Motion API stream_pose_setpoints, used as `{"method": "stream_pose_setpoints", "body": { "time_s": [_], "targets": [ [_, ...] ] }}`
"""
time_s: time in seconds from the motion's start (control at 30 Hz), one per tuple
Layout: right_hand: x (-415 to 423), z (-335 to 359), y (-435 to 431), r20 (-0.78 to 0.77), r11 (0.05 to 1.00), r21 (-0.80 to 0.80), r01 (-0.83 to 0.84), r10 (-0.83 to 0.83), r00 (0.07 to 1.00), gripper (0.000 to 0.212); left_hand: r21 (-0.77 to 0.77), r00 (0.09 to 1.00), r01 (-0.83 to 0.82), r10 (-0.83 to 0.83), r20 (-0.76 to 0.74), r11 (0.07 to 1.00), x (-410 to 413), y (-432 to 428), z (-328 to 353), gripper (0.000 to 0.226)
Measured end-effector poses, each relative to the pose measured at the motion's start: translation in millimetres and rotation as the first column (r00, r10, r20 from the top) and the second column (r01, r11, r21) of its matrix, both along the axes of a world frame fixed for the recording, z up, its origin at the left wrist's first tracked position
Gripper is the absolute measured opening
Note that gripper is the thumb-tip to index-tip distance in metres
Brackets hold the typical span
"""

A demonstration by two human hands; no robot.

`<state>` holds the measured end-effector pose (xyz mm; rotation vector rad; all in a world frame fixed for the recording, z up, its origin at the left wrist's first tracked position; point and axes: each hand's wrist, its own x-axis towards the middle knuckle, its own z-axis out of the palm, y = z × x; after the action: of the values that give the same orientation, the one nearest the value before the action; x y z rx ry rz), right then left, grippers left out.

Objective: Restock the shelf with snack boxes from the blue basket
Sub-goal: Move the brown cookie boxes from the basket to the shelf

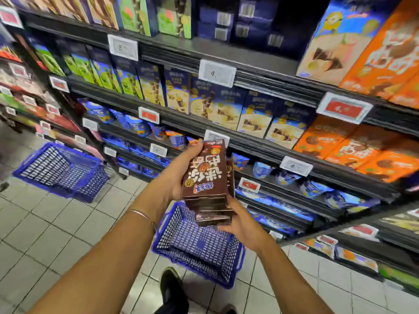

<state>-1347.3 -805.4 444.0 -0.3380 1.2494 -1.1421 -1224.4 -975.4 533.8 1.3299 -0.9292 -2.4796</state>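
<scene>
A stack of several brown snack boxes [207, 177] is held up in front of the shelves, printed face toward me. My left hand [181, 168] grips the stack's left side, fingers curled over the top edge. My right hand [240, 225] cups the stack from below and the right, thumb across the lower boxes. Directly beneath them on the floor stands a blue basket [199, 248], which looks empty. The shelf [249, 141] behind carries blue and orange snack boxes.
A second blue basket [61, 171] sits on the tiled floor at the left. Price tags [217, 73] line the shelf edges. Blue cups and bags fill the lower shelves. My black shoe [172, 286] is just before the near basket.
</scene>
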Motion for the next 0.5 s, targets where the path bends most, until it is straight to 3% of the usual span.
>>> {"method": "stream_pose_setpoints", "body": {
  "time_s": [0.1, 0.2, 0.27, 0.4, 0.5],
  "targets": [
    [-12, 21, 15, 0.038, 0.998, -0.039, 0.043, -0.041, 0.998, 0.081, 0.048, 0.998, -0.054, 0.055, -0.033, 0.997, -8, 10, 33, 0.065],
    [-23, 40, 29, 0.083, 0.995, -0.067, 0.072, -0.066, 0.994, 0.081, 0.013, 0.998, -0.026, 0.027, -0.057, 1.0, -14, 21, 57, 0.057],
    [-31, 57, 38, 0.089, 0.993, -0.084, 0.085, -0.078, 0.993, 0.092, -0.012, 0.997, 0.004, -0.005, -0.082, 1.0, -20, 32, 72, 0.051],
    [-47, 88, 52, 0.088, 0.987, -0.113, 0.115, -0.106, 0.99, 0.12, -0.045, 0.981, 0.099, -0.105, -0.161, 0.994, -38, 57, 93, 0.067],
    [-59, 106, 61, 0.091, 0.979, -0.166, 0.119, -0.105, 0.99, 0.111, -0.065, 0.99, 0.005, -0.014, -0.142, 0.998, -52, 74, 101, 0.076]
  ]
}}
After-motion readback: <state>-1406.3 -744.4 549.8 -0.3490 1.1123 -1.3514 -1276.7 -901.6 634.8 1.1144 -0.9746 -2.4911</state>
